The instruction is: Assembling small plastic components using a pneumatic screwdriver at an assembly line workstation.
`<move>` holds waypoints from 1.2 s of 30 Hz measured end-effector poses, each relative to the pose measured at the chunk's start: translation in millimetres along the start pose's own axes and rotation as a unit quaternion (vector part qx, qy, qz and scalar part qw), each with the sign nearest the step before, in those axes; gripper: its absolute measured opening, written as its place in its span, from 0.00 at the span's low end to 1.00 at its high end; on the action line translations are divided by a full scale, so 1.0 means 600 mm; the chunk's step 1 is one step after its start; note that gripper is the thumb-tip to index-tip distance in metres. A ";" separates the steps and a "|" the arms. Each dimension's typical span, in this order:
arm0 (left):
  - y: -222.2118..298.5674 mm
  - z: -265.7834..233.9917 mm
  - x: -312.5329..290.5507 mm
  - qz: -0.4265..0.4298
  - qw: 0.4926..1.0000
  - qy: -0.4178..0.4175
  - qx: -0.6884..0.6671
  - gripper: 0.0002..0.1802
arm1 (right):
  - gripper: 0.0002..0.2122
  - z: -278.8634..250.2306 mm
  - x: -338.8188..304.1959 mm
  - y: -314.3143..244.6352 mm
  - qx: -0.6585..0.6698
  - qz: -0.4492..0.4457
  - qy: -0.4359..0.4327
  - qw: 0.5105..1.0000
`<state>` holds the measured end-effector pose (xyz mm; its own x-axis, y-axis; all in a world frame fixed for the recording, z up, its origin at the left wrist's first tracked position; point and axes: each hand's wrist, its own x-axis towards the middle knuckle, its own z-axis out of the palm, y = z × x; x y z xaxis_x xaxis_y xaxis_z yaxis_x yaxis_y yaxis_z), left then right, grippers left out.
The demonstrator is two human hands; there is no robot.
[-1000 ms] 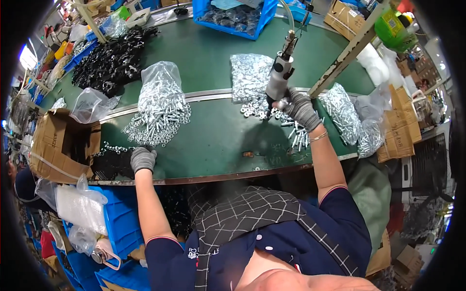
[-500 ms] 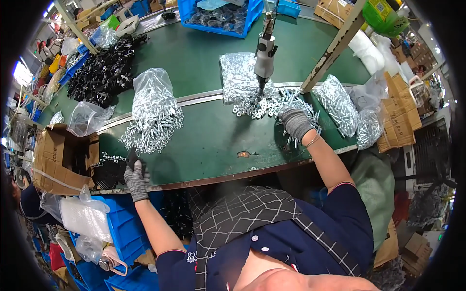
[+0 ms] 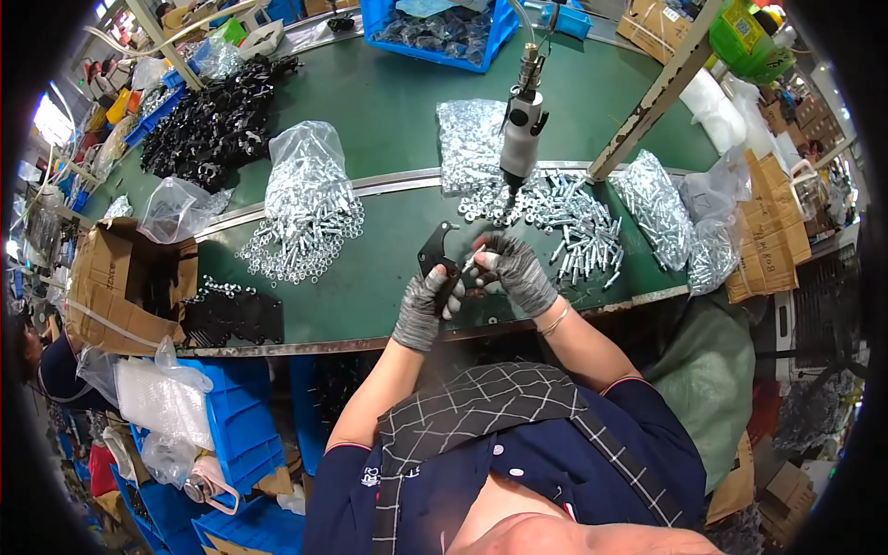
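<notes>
In front of my chest, my left hand (image 3: 424, 313) in a grey knit glove grips a flat black bracket (image 3: 435, 251) with a curved, hooked outline. My right hand (image 3: 520, 275), gloved alike, pinches a small silvery bolt (image 3: 476, 256) beside the bracket; whether they touch I cannot tell. Just beyond both hands hangs a white-and-black power screwdriver (image 3: 522, 139), bit downward. Under its tip lie loose nuts (image 3: 499, 205), and to their right a spread of silvery bolts (image 3: 585, 231).
An open bag of small metal parts (image 3: 310, 208) spills left of centre. The worn cardboard box (image 3: 116, 287) stands far left, near flat black parts (image 3: 231, 319). Black pieces (image 3: 208, 129) heap behind. A blue bin (image 3: 462, 51) is at the back. A painted post (image 3: 647, 102) rises right.
Both hands have come together at the middle. My left hand has brought a black bracket from the left; my right hand has left the bolt pile with a bolt.
</notes>
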<state>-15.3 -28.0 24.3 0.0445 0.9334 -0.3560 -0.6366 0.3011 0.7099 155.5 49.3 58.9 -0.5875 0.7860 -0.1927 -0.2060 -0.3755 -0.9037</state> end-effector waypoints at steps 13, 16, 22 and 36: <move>-0.020 -0.035 -0.006 -0.033 0.984 -0.093 -0.148 0.19 | 0.05 0.026 -0.019 0.028 -0.052 0.062 -0.011 0.997; -0.034 -0.033 -0.005 -0.044 0.968 -0.118 -0.215 0.19 | 0.04 0.033 -0.024 0.023 -0.126 0.019 0.019 0.992; -0.030 -0.016 -0.007 -0.035 0.957 -0.142 -0.251 0.19 | 0.05 0.033 -0.027 0.033 -0.059 0.014 0.015 0.998; -0.018 -0.001 0.057 -0.028 0.993 0.051 0.100 0.16 | 0.14 -0.181 0.039 -0.025 -0.776 0.063 0.232 0.583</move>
<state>-7.2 0.8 4.2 -0.0090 0.8928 -0.4505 -0.4691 0.3941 0.7904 229.9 127.0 26.3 -0.1731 0.9835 -0.0527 0.9837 0.1699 -0.0591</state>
